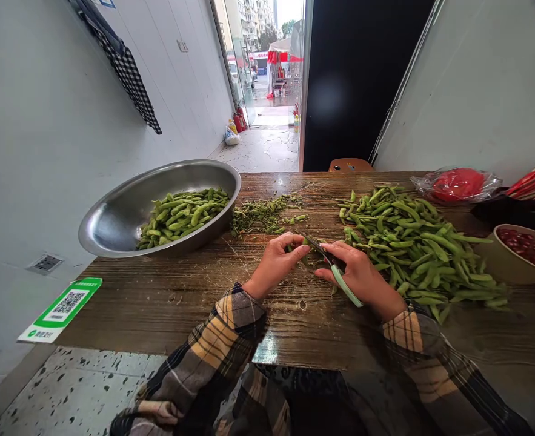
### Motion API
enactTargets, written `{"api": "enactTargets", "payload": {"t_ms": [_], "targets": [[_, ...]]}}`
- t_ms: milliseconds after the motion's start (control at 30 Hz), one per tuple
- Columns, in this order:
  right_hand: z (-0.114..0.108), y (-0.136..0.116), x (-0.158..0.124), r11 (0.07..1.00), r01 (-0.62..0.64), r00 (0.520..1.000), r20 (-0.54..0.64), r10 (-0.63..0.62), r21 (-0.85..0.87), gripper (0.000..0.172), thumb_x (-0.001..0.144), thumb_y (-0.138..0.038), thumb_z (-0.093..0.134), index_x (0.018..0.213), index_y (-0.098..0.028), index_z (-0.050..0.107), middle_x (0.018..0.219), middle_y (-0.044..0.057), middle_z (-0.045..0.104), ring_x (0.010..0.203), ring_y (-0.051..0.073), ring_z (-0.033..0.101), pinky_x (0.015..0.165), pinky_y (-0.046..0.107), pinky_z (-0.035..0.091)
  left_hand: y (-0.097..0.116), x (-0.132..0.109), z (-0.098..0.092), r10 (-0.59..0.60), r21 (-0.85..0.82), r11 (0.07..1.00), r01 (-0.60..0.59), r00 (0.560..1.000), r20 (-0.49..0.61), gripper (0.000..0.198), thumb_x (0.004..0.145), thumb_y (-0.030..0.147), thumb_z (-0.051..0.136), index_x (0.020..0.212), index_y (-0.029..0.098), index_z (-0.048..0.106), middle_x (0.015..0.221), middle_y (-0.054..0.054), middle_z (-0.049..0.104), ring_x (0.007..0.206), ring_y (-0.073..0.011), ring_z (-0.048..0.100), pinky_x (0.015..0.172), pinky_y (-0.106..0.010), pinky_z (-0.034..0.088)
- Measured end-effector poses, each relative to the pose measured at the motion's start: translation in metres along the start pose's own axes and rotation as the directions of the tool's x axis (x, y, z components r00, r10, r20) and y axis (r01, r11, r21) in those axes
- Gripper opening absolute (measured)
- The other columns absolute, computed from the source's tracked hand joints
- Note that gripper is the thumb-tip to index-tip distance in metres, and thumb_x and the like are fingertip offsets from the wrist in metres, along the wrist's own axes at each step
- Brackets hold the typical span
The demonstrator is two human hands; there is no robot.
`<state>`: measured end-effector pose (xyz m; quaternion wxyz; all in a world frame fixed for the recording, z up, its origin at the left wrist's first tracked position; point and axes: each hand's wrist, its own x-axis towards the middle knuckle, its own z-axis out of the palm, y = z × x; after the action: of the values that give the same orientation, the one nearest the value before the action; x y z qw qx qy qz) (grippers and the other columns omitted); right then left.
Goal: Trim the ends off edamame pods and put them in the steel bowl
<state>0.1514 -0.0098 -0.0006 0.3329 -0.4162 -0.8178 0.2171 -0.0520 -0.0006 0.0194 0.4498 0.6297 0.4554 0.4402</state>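
Observation:
My left hand [279,260] is closed round a green bean pod [300,245], held just above the wooden table [167,297]. My right hand [362,275] grips a pair of scissors [335,266] with pale green handles; the dark blades point left and meet the pod's end. A big heap of whole pods [412,242] lies to the right of my right hand. A steel bowl [112,224] at the left holds more pods [183,215]. Cut pod tips [260,215] are scattered between the bowl and my hands.
At the right stand a bowl of red pieces [524,251], a plastic bag with something red [458,184] and red sticks [533,181]. A chair back [349,165] shows behind the table. A QR sticker [62,307] is on the left wall. An open doorway lies ahead.

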Motion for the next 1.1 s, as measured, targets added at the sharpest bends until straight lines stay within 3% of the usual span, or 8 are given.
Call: {"api": "enactTargets", "payload": {"t_ms": [167, 400, 633, 967, 1100], "targets": [[-0.0011, -0.0011, -0.0004, 0.999, -0.027, 0.999, 0.034, 0.028, -0.037, 0.057, 0.074, -0.044, 0.073, 0.124, -0.021, 0.056, 0.108, 0.009, 0.062, 0.091, 0.024, 0.063, 0.08, 0.038, 0.053, 0.0019, -0.0001, -0.0007, 0.054, 0.087, 0.995, -0.057, 0.998, 0.029, 0.024, 0.08, 0.037, 0.063, 0.08, 0.013, 0.069, 0.065, -0.001, 0.057, 0.059, -0.0102, 0.048, 0.054, -0.021, 0.038], [-0.0025, -0.0027, 0.0004, 0.999, -0.017, 0.999, 0.047, 0.019, -0.044, 0.06, 0.073, -0.046, 0.074, 0.123, -0.018, 0.055, 0.106, 0.009, 0.061, 0.09, 0.024, 0.063, 0.08, 0.038, 0.053, 0.0014, 0.0, 0.0005, 0.138, 0.18, 0.972, -0.148, 0.988, 0.068, 0.02, 0.081, 0.033, 0.062, 0.08, 0.014, 0.069, 0.081, -0.006, 0.067, 0.077, -0.0158, 0.058, 0.074, -0.027, 0.044], [-0.0018, 0.0011, -0.0004, 1.0, 0.015, 1.0, 0.027, -0.014, -0.014, 0.049, 0.077, -0.044, 0.071, 0.117, -0.018, 0.06, 0.103, 0.01, 0.064, 0.09, 0.024, 0.063, 0.082, 0.039, 0.052, 0.001, 0.0015, -0.0011, 0.177, 0.234, 0.955, -0.184, 0.983, 0.052, 0.02, 0.081, 0.031, 0.061, 0.069, 0.015, 0.064, 0.072, -0.003, 0.06, 0.071, -0.0142, 0.052, 0.068, -0.026, 0.04], [-0.0028, -0.0011, -0.0004, 1.0, 0.018, 1.0, 0.016, -0.018, -0.025, 0.042, 0.079, -0.039, 0.07, 0.116, -0.02, 0.064, 0.106, 0.011, 0.068, 0.096, 0.026, 0.066, 0.086, 0.04, 0.052, 0.0037, 0.001, -0.0021, 0.081, 0.168, 0.982, -0.09, 0.995, 0.059, 0.021, 0.078, 0.032, 0.063, 0.066, 0.014, 0.06, 0.063, 0.001, 0.051, 0.062, -0.0103, 0.043, 0.059, -0.022, 0.032], [-0.0029, -0.0025, 0.0006, 0.999, -0.015, 1.0, -0.002, 0.015, -0.045, 0.043, 0.08, -0.041, 0.069, 0.116, -0.018, 0.064, 0.107, 0.012, 0.068, 0.098, 0.027, 0.065, 0.086, 0.041, 0.052, -0.0003, 0.0014, -0.003, -0.031, -0.061, 0.998, 0.032, 0.999, 0.019, 0.023, 0.078, 0.035, 0.063, 0.071, 0.015, 0.056, 0.06, 0.004, 0.046, 0.055, -0.0073, 0.037, 0.051, -0.02, 0.029]]}}
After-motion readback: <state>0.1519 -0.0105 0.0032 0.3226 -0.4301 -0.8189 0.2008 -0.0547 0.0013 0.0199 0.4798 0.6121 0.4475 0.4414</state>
